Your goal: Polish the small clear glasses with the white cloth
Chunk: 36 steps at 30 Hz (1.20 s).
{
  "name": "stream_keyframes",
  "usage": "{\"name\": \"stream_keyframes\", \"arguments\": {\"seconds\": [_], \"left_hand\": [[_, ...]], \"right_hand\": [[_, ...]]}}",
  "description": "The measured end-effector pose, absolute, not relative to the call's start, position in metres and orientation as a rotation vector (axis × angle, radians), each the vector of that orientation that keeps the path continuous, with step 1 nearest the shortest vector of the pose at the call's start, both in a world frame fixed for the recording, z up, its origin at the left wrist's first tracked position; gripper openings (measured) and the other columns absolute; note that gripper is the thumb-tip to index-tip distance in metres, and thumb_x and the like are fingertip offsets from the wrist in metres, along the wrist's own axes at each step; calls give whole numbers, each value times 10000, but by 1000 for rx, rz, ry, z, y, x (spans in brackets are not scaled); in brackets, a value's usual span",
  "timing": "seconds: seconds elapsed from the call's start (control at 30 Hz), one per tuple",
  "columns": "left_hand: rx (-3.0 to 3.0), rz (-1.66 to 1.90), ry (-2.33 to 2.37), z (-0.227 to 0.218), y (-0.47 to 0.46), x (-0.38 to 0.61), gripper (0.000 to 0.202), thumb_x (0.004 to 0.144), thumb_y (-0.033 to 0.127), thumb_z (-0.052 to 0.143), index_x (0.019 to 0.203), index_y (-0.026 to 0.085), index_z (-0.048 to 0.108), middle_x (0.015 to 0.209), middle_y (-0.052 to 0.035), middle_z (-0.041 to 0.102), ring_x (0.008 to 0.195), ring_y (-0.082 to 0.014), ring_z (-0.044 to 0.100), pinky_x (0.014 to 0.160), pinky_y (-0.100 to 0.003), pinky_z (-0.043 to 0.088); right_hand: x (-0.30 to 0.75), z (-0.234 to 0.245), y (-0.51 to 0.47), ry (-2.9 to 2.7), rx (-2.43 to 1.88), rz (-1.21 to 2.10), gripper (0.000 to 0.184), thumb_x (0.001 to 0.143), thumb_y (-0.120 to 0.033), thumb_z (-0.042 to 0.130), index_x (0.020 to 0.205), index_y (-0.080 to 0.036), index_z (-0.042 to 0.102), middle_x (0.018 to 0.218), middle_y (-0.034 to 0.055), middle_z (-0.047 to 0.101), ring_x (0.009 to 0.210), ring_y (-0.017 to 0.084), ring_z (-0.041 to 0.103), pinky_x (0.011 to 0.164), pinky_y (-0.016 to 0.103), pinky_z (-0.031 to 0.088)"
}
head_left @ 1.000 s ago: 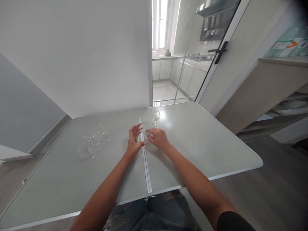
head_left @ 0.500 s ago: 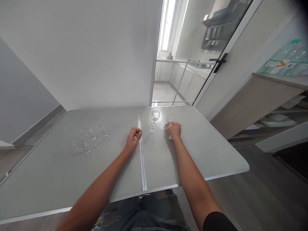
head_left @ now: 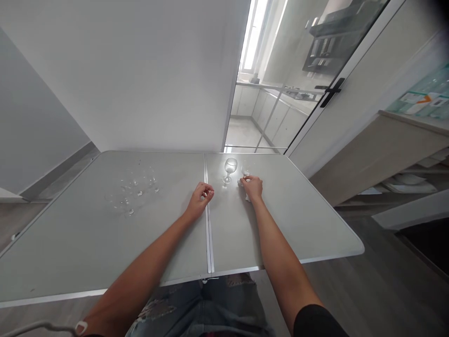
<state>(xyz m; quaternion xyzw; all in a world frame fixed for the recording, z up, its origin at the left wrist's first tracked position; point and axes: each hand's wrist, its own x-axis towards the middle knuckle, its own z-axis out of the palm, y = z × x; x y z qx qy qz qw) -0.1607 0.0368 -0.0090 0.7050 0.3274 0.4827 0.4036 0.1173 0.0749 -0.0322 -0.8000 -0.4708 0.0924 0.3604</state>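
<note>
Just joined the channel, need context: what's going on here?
A person is handling clear stemmed glasses at a table. The right grip has its fingers on the lower part of one glass; whether it is touching the table is hard to tell. Just left of it, a second glass stands upright. The left grip is loosely curled near the centre seam, with nothing visible in it. More clear glassware sits clustered on the left half, too faint to count.
</note>
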Motion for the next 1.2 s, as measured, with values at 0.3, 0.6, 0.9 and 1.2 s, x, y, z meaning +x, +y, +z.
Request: {"name": "stream_keyframes", "arguments": {"seconds": [0.3, 0.6, 0.9, 1.2], "left_hand": [[1755, 1248, 866, -7, 40, -165, 229, 962, 416, 544, 929, 229, 673, 961, -49, 586, 826, -172, 549, 734, -307, 438], [1049, 1472, 977, -13, 60, -182, 471, 943, 645, 457, 800, 207, 550, 621, 19, 462, 510, -111, 375, 490, -248, 298], [1592, 2034, 1377, 3, 61, -220, 262, 905, 483, 635, 912, 222, 614, 1011, -121, 567, 1070, -275, 531, 1039, -477, 375], [1808, 2019, 1687, 30, 70, -251, 368, 912, 296, 598, 1253, 162, 575, 1571, -204, 344, 1531, -324, 218, 1245, -612, 16]], "right_hand": [[120, -32, 76, -1285, -1990, 275, 320, 780, -435, 639, 977, -244, 805, 989, 65, 791, 944, 227, 715, 861, 295, 518], [124, -42, 77, -1280, -1896, 216, 419, 749, -445, 667, 1076, -218, 796, 957, 98, 792, 927, 278, 716, 877, 357, 518], [128, -48, 77, -1259, -1867, 198, 419, 696, -430, 651, 991, -181, 815, 813, 116, 778, 767, 301, 704, 761, 372, 511], [124, -44, 75, -1205, -1875, 189, 381, 690, -384, 656, 994, -192, 782, 812, 90, 768, 786, 279, 694, 788, 353, 501]]}}
